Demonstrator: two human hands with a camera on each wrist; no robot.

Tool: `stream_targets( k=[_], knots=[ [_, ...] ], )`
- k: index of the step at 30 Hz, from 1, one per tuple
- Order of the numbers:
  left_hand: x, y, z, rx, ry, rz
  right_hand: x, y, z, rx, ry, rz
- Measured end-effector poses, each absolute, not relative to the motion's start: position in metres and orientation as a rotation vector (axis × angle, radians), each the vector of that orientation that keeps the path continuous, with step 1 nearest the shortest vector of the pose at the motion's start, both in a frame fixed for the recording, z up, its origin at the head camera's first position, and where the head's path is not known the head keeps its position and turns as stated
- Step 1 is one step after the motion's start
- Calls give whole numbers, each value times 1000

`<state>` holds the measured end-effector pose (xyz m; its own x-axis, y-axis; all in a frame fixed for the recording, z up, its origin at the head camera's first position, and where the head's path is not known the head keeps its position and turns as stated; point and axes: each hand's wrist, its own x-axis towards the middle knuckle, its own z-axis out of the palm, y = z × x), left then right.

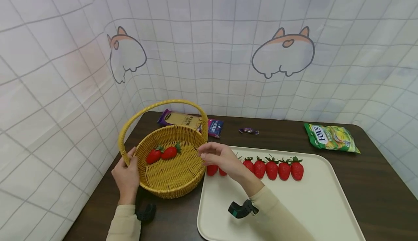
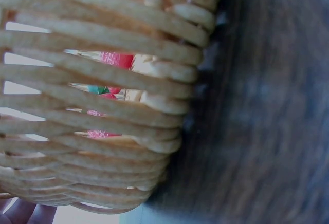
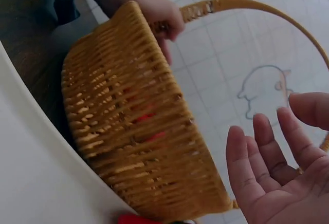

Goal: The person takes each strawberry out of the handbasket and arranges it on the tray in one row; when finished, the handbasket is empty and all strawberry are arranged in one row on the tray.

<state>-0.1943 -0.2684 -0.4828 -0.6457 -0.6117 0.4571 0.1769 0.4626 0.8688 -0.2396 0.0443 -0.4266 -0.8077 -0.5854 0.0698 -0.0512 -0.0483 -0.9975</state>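
Note:
A yellow woven basket (image 1: 173, 187) with a tall arched handle stands at the left, two strawberries (image 1: 169, 153) lying inside it. My left hand (image 1: 127, 175) grips the foot of the handle at the basket's left rim; the left wrist view shows mostly the basket's weave, with fingertips at the lower left corner. Beside the right rim hovers my right hand (image 1: 225, 160), its fingers loosely bent and holding nothing, as the right wrist view also shows. Beneath and beyond it, a row of several strawberries (image 1: 271, 169) lies along the back of a white tray (image 1: 294, 208), partly hidden by the hand.
Behind the basket lie a long purple-and-gold packet (image 1: 183, 119) and a purple-blue wrapper (image 1: 215, 127). A small wrapped candy (image 1: 249, 131) sits behind the tray, and a green FOX'S bag (image 1: 331, 138) at the back right. White grid-patterned cloth (image 1: 202, 45) surrounds the dark table (image 1: 385, 183).

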Motion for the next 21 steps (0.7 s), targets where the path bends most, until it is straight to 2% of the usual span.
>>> stream_targets(
  k=[11, 21],
  knots=[
    [-194, -267, -479, 363, -1924, -1276, -247, 0, -427, -758, 1913, -1849],
    [-194, -267, -481, 368, -1922, -1254, -258, -33, -432, -652, 2049, -1778]
  ],
)
